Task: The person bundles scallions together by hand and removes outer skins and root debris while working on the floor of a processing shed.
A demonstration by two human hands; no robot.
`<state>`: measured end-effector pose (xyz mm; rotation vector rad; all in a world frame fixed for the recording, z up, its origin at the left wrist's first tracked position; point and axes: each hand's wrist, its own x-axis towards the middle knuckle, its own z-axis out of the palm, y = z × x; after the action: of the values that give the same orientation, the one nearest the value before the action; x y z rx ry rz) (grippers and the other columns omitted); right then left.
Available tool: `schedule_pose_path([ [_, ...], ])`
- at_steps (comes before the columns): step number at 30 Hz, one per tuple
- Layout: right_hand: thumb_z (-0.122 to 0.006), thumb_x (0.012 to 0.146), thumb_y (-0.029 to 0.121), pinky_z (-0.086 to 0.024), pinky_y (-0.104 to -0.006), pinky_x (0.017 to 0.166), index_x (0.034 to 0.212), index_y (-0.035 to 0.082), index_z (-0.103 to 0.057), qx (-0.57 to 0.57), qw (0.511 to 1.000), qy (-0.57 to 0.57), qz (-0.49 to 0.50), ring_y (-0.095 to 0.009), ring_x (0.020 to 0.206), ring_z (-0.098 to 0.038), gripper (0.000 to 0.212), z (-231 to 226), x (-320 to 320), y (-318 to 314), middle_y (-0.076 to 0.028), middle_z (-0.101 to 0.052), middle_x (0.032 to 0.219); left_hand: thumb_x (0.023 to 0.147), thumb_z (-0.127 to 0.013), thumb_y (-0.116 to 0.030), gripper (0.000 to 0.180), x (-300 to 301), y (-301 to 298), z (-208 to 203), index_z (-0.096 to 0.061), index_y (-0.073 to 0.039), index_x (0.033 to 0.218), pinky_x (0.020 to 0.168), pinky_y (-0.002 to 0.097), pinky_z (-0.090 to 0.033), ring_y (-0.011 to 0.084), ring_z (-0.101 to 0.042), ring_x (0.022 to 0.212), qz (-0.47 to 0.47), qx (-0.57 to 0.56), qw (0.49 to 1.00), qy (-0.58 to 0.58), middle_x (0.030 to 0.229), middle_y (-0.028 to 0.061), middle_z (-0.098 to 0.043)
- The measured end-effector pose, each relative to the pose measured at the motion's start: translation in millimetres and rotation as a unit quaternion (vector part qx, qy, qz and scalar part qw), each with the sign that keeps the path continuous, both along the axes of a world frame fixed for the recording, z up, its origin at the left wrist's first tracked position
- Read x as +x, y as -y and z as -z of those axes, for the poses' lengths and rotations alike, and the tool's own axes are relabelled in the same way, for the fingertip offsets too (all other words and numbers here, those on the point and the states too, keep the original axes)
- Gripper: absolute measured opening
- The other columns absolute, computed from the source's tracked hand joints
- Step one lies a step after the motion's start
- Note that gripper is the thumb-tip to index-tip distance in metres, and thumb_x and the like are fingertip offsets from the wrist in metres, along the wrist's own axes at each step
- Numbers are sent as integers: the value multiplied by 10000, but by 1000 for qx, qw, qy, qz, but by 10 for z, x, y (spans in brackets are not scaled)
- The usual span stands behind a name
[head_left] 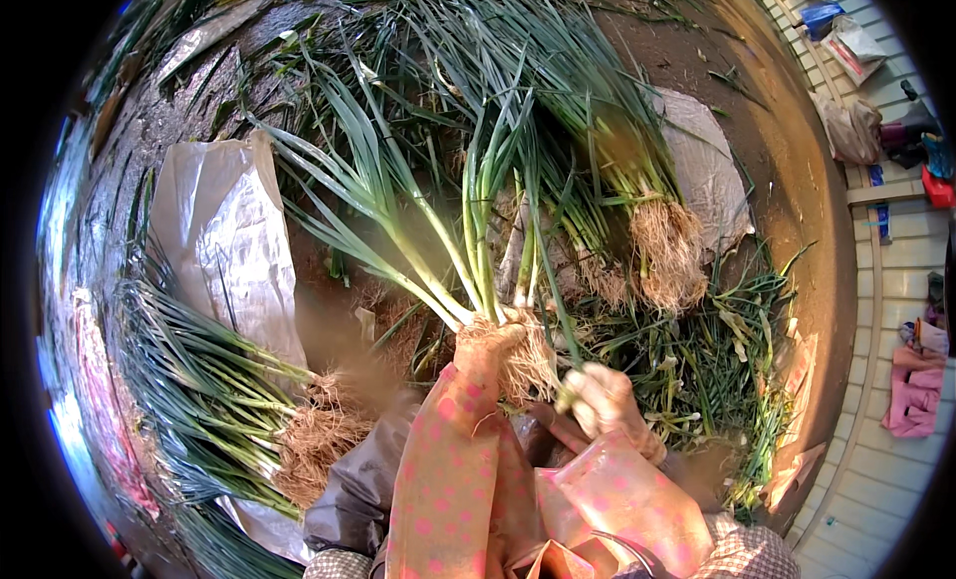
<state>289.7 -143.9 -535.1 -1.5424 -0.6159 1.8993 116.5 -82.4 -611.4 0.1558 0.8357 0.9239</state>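
My left hand (490,342), below an orange sleeve cover with pink dots, is closed around the root end of a few green onions (476,250). Their white bases and pale roots show beside the hand, while the green leaves fan out away from me. To the right, my right hand (607,405) has its fingers curled and is slightly blurred. From its fingertips a thin green leaf (564,315) runs up toward the held stalks. A similar sleeve cover (632,489) wraps my right forearm.
Bundled green onions with brown roots (667,245) lie at the far right on a pale sheet (707,171). Another pile (224,400) lies at left beside a whitish plastic sheet (234,231). Stripped leaves (712,350) cover ground at right. A tiled strip (886,320) borders the right.
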Motion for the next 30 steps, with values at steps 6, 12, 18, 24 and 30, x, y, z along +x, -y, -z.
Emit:
schedule_pose_path([
  [6, -527, 933, 364, -393, -324, 942, 1240, 69, -491, 34, 986, -122, 109, -134, 1156, -455, 427, 854, 411, -204, -2, -504, 1224, 757, -605, 9, 282, 41, 142, -76, -581, 47, 1035, 594, 352, -555, 245, -648, 666, -34, -25, 995, 88, 804, 152, -633],
  [12, -578, 896, 435, -420, -319, 588, 871, 21, -618, 142, 970, 195, 8, -142, 681, -545, 416, 827, -167, -1551, -56, -575, 776, 788, -649, -20, 258, 22, 255, 219, -591, 5, 1038, 660, 288, -519, 179, -636, 762, 55, -22, 998, 13, 869, 95, -640],
  [18, -579, 921, 275, -390, -304, 385, 702, 24, -624, 408, 578, 702, -86, -151, 387, -472, 335, 1399, -113, -1537, -36, -532, 503, 768, -678, -28, 205, 186, 128, 45, -611, -11, 961, 591, 301, -495, 167, -626, 692, 52, -29, 997, -41, 776, 67, -622],
  [24, -495, 951, 153, -374, -288, 353, 934, 44, -601, 519, 657, 495, -233, -94, 441, -449, 152, 1134, 47, -769, -11, -504, 592, 715, -682, 9, 180, 149, 121, 152, -615, 37, 879, 611, 315, -542, 213, -645, 650, -40, -66, 994, -72, 756, 121, -649],
  [30, -483, 897, 0, -452, -253, 490, 850, 10, -569, 193, 963, -164, -92, -114, 576, -525, 98, 52, 119, -365, -38, -561, 712, 788, -634, -59, 173, -250, -161, 223, -635, 24, 940, 634, 340, -560, 186, -655, 712, -29, -101, 993, -43, 792, 105, -660],
])
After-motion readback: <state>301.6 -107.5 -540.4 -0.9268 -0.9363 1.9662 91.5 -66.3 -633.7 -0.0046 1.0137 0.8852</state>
